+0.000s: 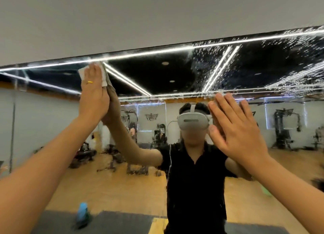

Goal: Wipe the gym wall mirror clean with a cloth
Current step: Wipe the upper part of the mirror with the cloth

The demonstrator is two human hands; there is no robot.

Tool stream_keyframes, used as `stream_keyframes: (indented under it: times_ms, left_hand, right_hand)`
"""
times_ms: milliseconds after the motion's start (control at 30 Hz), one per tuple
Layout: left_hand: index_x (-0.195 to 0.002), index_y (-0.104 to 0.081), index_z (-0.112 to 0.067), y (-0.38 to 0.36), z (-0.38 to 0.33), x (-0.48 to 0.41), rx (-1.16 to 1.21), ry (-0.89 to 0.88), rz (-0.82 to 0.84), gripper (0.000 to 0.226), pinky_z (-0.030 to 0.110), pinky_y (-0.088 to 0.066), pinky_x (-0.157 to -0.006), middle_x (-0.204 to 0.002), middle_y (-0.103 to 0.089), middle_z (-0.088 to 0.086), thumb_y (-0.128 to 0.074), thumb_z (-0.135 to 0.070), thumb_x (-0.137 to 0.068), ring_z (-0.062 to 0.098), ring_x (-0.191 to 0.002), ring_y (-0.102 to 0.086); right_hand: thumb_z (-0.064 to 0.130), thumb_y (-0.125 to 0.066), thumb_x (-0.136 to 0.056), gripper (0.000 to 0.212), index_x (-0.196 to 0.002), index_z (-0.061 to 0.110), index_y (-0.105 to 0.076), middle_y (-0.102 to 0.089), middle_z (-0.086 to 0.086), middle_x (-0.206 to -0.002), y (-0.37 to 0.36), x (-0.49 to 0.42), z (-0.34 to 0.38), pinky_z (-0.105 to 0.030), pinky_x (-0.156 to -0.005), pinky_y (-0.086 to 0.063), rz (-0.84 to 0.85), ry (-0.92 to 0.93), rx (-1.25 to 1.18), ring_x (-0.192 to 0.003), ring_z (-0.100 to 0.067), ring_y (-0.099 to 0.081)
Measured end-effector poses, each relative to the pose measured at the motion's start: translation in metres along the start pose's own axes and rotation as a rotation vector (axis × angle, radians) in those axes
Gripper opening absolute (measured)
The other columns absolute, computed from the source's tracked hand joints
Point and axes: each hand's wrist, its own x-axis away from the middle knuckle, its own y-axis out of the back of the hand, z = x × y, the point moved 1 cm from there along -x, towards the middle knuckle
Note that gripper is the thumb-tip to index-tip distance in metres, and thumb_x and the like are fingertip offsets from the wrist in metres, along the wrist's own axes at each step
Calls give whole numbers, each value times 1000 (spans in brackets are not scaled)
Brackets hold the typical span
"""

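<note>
The wall mirror (175,72) fills most of the view, and its top edge slants up to the right under a grey wall. My left hand (93,91), with a gold ring, presses a pale cloth (104,75) flat against the glass just under the top edge, fingers straight. My right hand (235,128) lies flat on the mirror at head height with its fingers spread and holds nothing. Spray droplets speckle the upper right of the glass. The part left of the cloth looks smeared.
The mirror reflects a person in a black shirt and white headset, gym machines, a yellow floor and ceiling light strips. A blue bottle (83,211) shows low in the reflection on a dark mat. A green object (265,191) shows at the lower right.
</note>
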Motion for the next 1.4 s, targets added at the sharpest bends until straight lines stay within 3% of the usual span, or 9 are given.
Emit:
stream_keyframes:
  times_ms: [100, 233, 367, 633, 767, 1000, 1167, 1300, 1400]
  left_hand:
    - [-166, -11, -15, 1, -4, 0, 27, 4, -13, 61, 41, -12, -129, -174, -5, 7, -32, -7, -109, 26, -160, -4]
    - [-158, -25, 4, 3, -6, -14, -23, -76, 1, 59, 58, -25, -124, -166, -23, 25, -39, -3, -101, 41, -154, -22]
    - [-166, -13, -18, -1, -40, -20, 10, -111, -15, 64, 42, -27, -124, -174, -5, 4, -35, -5, -108, 24, -159, -11]
    - [-164, -17, -13, -19, -114, -3, -96, -680, 141, 63, 27, 8, -127, -170, -7, -3, -17, -35, -105, 8, -154, 3]
    - [-165, -19, -16, -25, -93, -12, -26, -568, 205, 65, 38, -8, -130, -173, -13, 1, -19, -24, -100, 14, -159, -2]
    - [-165, -19, -16, 19, 17, -54, -24, -28, 4, 71, 39, -12, -128, -173, -15, 6, -35, 8, -100, 29, -158, -15]
    - [-166, -10, -22, 7, -31, -13, 31, -238, 20, 72, 40, -15, -126, -173, -7, 0, -32, 5, -103, 21, -160, -6]
    - [-166, -12, -17, -16, -119, 10, 122, -457, 111, 69, 35, -25, -117, -168, 0, -11, -25, -30, -99, 22, -159, -5]
    - [-165, -13, -14, -31, -168, 21, 169, -513, 143, 65, 37, -15, -127, -173, -7, 1, -38, -20, -106, 20, -158, 0]
  right_hand:
    - [38, -43, -102, 63, -159, 12, -35, -23, -9, -170, 0, -1, 0, -59, -126, -17, -9, -2, -5, -159, -26, -16]
    - [39, -42, -102, 63, -158, 12, -36, -24, -9, -169, -1, -1, 0, -60, -125, -18, -14, -2, -11, -158, -26, -17]
    - [38, -44, -102, 64, -159, 11, -36, -24, -10, -169, -2, -2, 2, -59, -126, -17, -16, 2, -1, -158, -27, -17]
    - [36, -49, -101, 64, -159, 12, -35, -25, -10, -169, -2, -2, 1, -56, -127, -15, -23, 10, 27, -158, -27, -18]
    - [37, -47, -102, 64, -160, 13, -34, -23, -9, -169, -2, -1, 0, -55, -128, -14, -19, 7, 29, -158, -26, -17]
    - [41, -40, -104, 63, -161, 14, -33, -23, -9, -170, -4, -1, 2, -53, -128, -12, -10, -3, 45, -159, -26, -15]
    - [41, -40, -103, 64, -161, 16, -31, -22, -8, -170, -3, -1, 1, -52, -129, -11, -1, -5, 69, -159, -26, -15]
    - [41, -41, -103, 64, -161, 16, -32, -23, -8, -170, -2, -3, 3, -52, -128, -11, 12, -10, 55, -158, -26, -16]
    - [41, -42, -102, 64, -160, 16, -35, -23, -5, -170, 6, -3, 2, -52, -128, -5, 35, -17, -7, -159, -23, -15]
